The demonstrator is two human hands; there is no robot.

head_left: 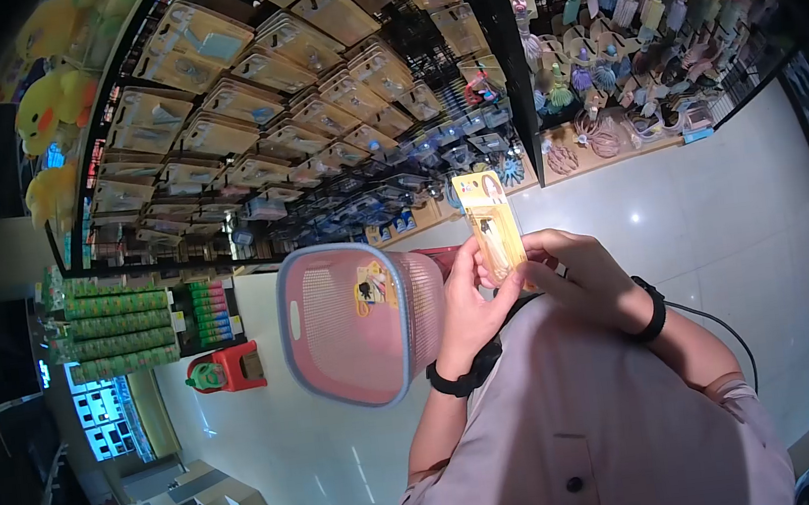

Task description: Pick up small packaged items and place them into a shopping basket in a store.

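A yellow carded blister package (pixel 491 223) is held upright in front of my chest, between both hands. My left hand (pixel 474 309) grips its lower left side, with the thumb near the bottom edge. My right hand (pixel 576 273) closes on its lower right corner. Just left of my hands stands a pink basket with a grey-blue rim (pixel 287 316). Inside the basket lies a small yellow package (pixel 375 288) with a dark figure on it.
Racks of hanging carded packages (pixel 307 94) rise ahead, with hair accessories (pixel 602 60) on the right. Green stacked goods (pixel 121 320) and a red stool (pixel 241 367) stand at the left. A black cable (pixel 733 330) curves beside my right arm.
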